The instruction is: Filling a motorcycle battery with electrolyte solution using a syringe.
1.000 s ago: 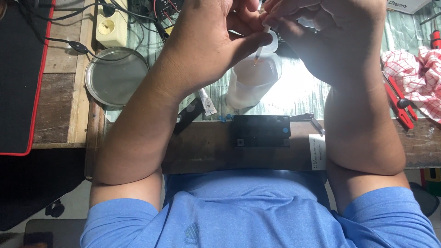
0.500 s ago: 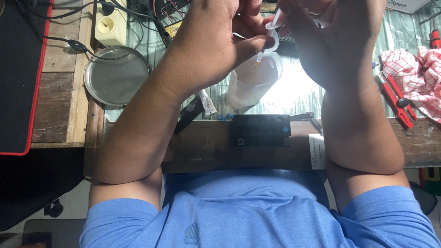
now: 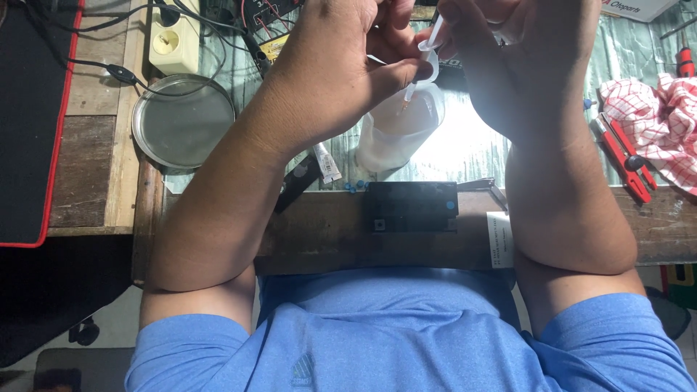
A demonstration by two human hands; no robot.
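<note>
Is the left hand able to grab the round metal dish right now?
Probably not right away. The left hand is pinching a small white plastic piece together with the right hand. The metal dish lies uncovered beside the left forearm, so once freed it looks reachable.

Small home electronics workshop, worn wooden bench, cream power strip with tangled black cables at eleven o'clock, wired circuit board at twelve, red-handled pliers at three.

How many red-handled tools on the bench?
3 visible. Two long red-handled tools lie side by side just left of the red checked cloth at the right. A red screwdriver sits above the cloth by the right edge. The cloth or the arms may hide more.
</note>
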